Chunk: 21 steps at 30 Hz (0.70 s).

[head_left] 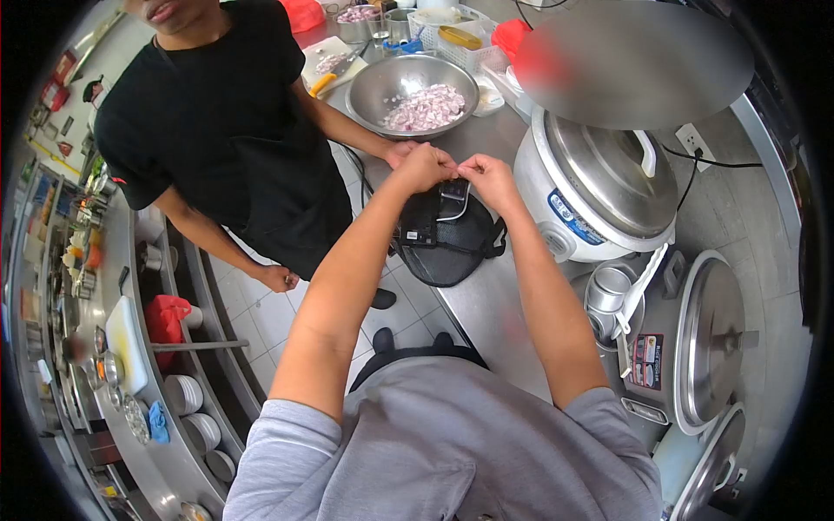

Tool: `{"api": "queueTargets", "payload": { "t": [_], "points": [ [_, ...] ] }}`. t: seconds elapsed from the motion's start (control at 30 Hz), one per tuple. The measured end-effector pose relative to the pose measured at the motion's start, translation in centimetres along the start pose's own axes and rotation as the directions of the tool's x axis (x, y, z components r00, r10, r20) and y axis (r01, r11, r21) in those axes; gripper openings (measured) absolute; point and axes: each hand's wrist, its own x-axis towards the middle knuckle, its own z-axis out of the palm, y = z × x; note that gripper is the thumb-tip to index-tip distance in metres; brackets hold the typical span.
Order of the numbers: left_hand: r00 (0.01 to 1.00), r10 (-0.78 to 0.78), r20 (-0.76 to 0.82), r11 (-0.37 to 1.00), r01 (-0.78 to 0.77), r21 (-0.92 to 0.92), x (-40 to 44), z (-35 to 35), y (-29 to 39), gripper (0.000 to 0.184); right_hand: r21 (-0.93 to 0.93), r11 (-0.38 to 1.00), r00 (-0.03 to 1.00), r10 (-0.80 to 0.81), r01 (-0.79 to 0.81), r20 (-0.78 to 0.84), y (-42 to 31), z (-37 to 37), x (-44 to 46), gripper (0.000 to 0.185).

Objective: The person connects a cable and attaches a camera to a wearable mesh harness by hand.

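My left hand (426, 168) and my right hand (491, 181) meet fingertip to fingertip over the steel counter. Both are closed in a pinch, and whatever lies between the fingers is too small to make out. Just below them a black mesh bag (447, 252) with straps rests at the counter's edge. On the bag lies a small dark device (453, 193) with a pale cable curving from it. Beyond my hands stands a wide steel bowl (369, 94) holding chopped pinkish onion (430, 106).
A co-worker in black (230, 122) stands at the left, one hand (400, 154) close beside my left hand. At the right are a large rice cooker (543, 191) and metal cups (608, 291). Behind the bowl, an orange-handled knife (322, 84) lies by a cutting board (326, 52).
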Motion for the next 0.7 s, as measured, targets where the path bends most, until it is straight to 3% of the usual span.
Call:
{"api": "queueTargets", "payload": {
  "t": [0.07,0.13,0.27,0.33,0.47,0.63,0.7],
  "points": [
    [1.0,0.015,-0.001,1.0,-0.015,0.003,-0.3,-0.2,0.1,0.011,-0.012,1.0,1.0,0.001,-0.001,0.005,-0.2,0.0,-0.2,0.013],
    [0.984,0.175,-0.014,0.983,-0.174,0.063,-0.3,-0.2,-0.5,0.01,-0.023,1.0,1.0,0.001,-0.001,0.01,-0.3,0.1,-0.3,0.013],
    [0.994,0.108,0.005,0.994,-0.108,0.022,-0.5,-0.1,-0.2,0.01,-0.051,0.999,1.0,-0.006,0.007,0.018,-0.9,-0.1,-0.5,0.013],
    [0.982,0.172,-0.075,0.983,-0.166,0.081,-0.6,0.2,-0.6,0.011,-0.111,0.994,1.0,-0.018,0.021,0.022,-1.1,0.0,-0.5,0.013],
    [0.988,0.117,-0.101,0.99,-0.109,0.085,-0.6,0.6,-0.7,0.012,-0.113,0.991,0.997,-0.076,0.074,-0.01,-0.7,0.4,-0.4,0.011],
    [0.994,0.0,-0.11,0.996,-0.009,-0.088,-1.5,1.0,-0.1,0.016,-0.126,0.987,0.995,-0.095,0.095,0.008,-0.9,0.3,-0.7,0.01],
    [0.993,0.02,-0.12,0.998,-0.026,-0.05,-1.5,1.0,0.1,0.017,-0.164,0.974,0.988,-0.155,0.154,0.008,-1.0,0.2,-0.7,0.01]
  ]
}}
